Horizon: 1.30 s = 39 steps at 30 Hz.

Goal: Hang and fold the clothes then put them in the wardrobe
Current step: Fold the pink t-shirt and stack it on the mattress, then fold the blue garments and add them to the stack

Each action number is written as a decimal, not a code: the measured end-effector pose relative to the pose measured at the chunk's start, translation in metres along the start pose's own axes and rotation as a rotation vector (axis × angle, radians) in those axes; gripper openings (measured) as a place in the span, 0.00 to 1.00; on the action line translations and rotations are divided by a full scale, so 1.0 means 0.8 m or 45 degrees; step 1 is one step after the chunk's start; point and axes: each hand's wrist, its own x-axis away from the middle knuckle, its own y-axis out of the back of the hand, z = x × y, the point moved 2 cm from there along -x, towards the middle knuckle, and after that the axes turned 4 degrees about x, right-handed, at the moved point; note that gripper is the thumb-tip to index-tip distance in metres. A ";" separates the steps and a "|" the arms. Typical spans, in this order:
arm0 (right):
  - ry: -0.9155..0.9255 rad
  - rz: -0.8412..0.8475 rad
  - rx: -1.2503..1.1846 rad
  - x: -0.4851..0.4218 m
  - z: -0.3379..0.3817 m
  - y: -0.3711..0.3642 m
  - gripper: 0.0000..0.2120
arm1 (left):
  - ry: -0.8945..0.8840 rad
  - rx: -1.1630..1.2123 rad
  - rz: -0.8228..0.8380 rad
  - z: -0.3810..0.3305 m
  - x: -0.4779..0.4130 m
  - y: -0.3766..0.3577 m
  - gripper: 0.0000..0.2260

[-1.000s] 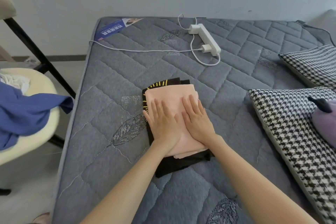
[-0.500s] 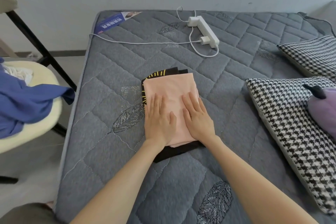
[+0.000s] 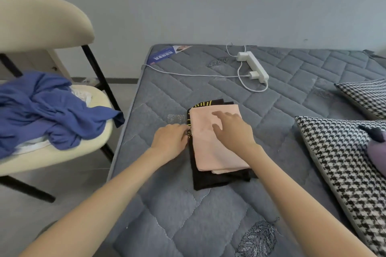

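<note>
Two items folded: the peach-pink folded cloth (image 3: pixel 217 148) lies on the black folded garment with yellow print (image 3: pixel 217 180), on the grey quilted mattress (image 3: pixel 188 219). Your right hand (image 3: pixel 231 131) is over the pink cloth, fingers spread, holding nothing. Your left hand (image 3: pixel 170 142) meets the stack's left edge, fingers curled; grip undeterminable. The crumpled blue garment (image 3: pixel 48 106) on the cream chair (image 3: pixel 69 152) lies unfolded. Nothing is in a wardrobe.

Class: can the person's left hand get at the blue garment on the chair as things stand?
Probably yes. The left hand is at the left edge of the stack; the blue garment lies uncovered on the chair beside the mattress, nothing between.
</note>
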 end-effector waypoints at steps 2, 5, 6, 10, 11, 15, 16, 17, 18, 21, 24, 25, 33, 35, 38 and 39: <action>0.070 -0.060 -0.117 -0.007 0.024 0.016 0.18 | 0.056 0.019 -0.050 0.023 0.012 0.024 0.17; 0.168 -0.078 -0.275 -0.017 0.068 0.028 0.18 | 0.137 0.043 -0.116 0.060 0.036 0.063 0.17; 0.190 -0.071 -0.313 -0.020 0.084 0.030 0.18 | 0.172 0.050 -0.135 0.073 0.045 0.077 0.17; 0.312 0.015 -0.376 -0.036 0.157 0.028 0.18 | 0.378 0.067 -0.239 0.128 0.099 0.129 0.16; 0.339 0.040 -0.373 -0.038 0.174 0.025 0.18 | 0.416 0.079 -0.261 0.141 0.113 0.138 0.16; 0.497 0.078 -0.399 -0.037 0.247 0.011 0.17 | 0.597 0.127 -0.318 0.196 0.171 0.169 0.16; 0.533 0.089 -0.405 -0.037 0.266 0.007 0.17 | 0.638 0.123 -0.334 0.210 0.184 0.175 0.17; 0.564 0.107 -0.403 -0.037 0.285 0.003 0.17 | 0.671 0.123 -0.356 0.224 0.196 0.181 0.17; 0.596 0.130 -0.397 -0.038 0.304 -0.002 0.17 | 0.700 0.133 -0.378 0.238 0.207 0.186 0.17; 0.666 0.213 -0.410 -0.042 0.356 -0.019 0.17 | 0.771 0.178 -0.419 0.277 0.232 0.198 0.19; 0.699 0.234 -0.442 -0.050 0.401 -0.042 0.15 | 0.820 0.211 -0.440 0.316 0.247 0.207 0.20; 0.706 0.240 -0.447 -0.056 0.415 -0.049 0.15 | 0.836 0.229 -0.449 0.329 0.250 0.209 0.20; 0.606 0.320 -0.501 -0.122 0.532 -0.129 0.19 | 0.920 0.353 -0.468 0.443 0.249 0.213 0.21; 0.584 0.321 -0.525 -0.143 0.560 -0.149 0.19 | 0.938 0.375 -0.479 0.471 0.243 0.213 0.21; 0.540 0.331 -0.540 -0.173 0.594 -0.181 0.21 | 0.961 0.398 -0.496 0.509 0.235 0.210 0.21; 0.520 0.346 -0.542 -0.183 0.603 -0.191 0.23 | 0.970 0.409 -0.507 0.520 0.233 0.209 0.21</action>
